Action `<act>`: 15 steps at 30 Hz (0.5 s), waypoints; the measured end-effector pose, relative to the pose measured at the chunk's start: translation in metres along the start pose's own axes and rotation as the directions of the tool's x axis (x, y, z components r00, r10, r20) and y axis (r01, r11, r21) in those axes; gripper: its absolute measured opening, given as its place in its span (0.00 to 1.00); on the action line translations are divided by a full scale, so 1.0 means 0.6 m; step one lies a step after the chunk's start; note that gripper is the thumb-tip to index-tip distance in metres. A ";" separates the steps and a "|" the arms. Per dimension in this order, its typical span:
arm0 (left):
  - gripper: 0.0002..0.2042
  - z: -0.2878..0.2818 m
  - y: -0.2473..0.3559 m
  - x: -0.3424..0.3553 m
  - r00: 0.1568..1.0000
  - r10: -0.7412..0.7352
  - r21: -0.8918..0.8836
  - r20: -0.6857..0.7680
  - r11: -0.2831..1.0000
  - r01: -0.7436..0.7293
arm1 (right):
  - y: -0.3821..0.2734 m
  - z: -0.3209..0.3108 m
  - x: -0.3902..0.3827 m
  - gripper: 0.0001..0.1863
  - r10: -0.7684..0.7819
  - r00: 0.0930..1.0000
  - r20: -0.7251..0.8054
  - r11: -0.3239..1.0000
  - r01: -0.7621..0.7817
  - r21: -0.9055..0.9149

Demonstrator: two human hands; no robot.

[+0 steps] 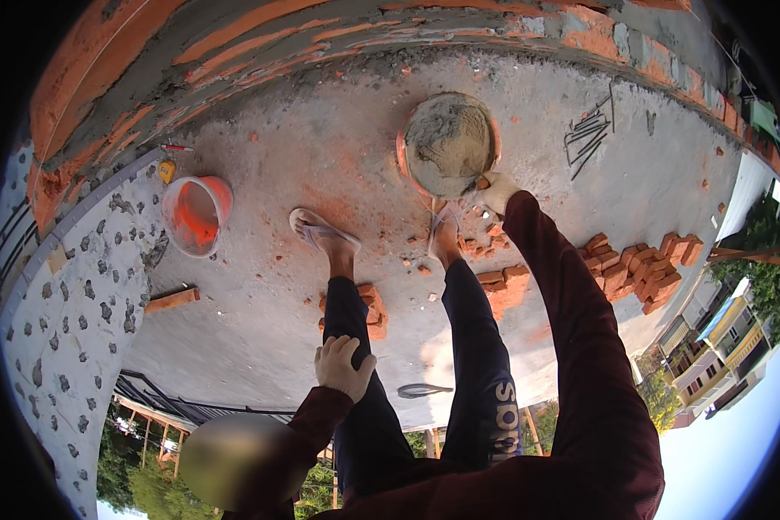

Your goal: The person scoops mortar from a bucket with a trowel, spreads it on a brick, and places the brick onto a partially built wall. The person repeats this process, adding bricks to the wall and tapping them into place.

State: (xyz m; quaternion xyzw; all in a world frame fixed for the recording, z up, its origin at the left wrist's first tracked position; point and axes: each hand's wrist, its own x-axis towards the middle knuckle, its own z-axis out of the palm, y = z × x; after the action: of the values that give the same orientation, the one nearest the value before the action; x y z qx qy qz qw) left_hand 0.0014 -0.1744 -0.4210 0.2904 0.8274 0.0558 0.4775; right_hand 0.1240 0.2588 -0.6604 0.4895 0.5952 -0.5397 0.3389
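Note:
My right hand (497,192), in a pale glove, reaches forward and grips the near rim of a round orange pan (407,165) filled with grey mortar. The pan sits on the concrete slab just beyond my right foot (445,230). My left hand (344,365), also gloved, rests on my left knee with the fingers curled over the dark trouser leg and holds nothing. Both sleeves are dark red. My sandalled left foot (321,232) stands on the slab to the left of the pan.
A brick wall (234,52) with wet mortar joints curves across the top. An orange bucket (196,213) and a yellow tape measure (166,170) lie left. Loose bricks (633,264) are heaped right, metal rods (589,134) beyond. A trowel (425,391) lies near the slab's edge.

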 end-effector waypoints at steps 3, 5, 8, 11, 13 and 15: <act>0.21 -0.007 -0.002 0.010 0.999 0.040 0.018 -0.006 0.999 -0.040 | -0.001 0.041 0.019 0.10 -0.049 0.999 0.020 0.919 0.037 0.393; 0.21 -0.012 -0.001 0.010 0.998 0.063 0.031 -0.007 0.998 -0.063 | 0.002 0.044 0.004 0.09 -0.010 0.996 0.083 0.854 -0.035 0.519; 0.20 -0.015 0.000 0.008 0.998 0.054 0.051 -0.013 0.997 -0.054 | 0.029 0.046 -0.003 0.10 -0.072 0.989 0.132 0.790 -0.024 0.612; 0.20 -0.022 0.002 0.010 0.998 0.058 0.055 0.039 0.997 -0.060 | 0.067 0.044 0.007 0.11 -0.138 0.981 0.134 0.775 0.023 0.631; 0.20 -0.022 0.000 0.006 0.998 0.061 0.092 0.035 0.994 -0.064 | 0.080 0.041 0.010 0.11 -0.179 0.971 0.158 0.755 0.033 0.655; 0.20 -0.023 0.001 0.008 0.998 0.056 0.109 0.043 0.992 -0.060 | 0.094 0.042 0.014 0.12 -0.244 0.959 0.145 0.720 0.079 0.690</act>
State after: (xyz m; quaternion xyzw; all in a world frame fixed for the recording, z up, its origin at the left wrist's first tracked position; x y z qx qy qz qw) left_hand -0.0117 -0.1684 -0.4169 0.3412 0.8106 0.0182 0.4755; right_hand 0.1721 0.2328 -0.6905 0.4602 0.3558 -0.7987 0.1540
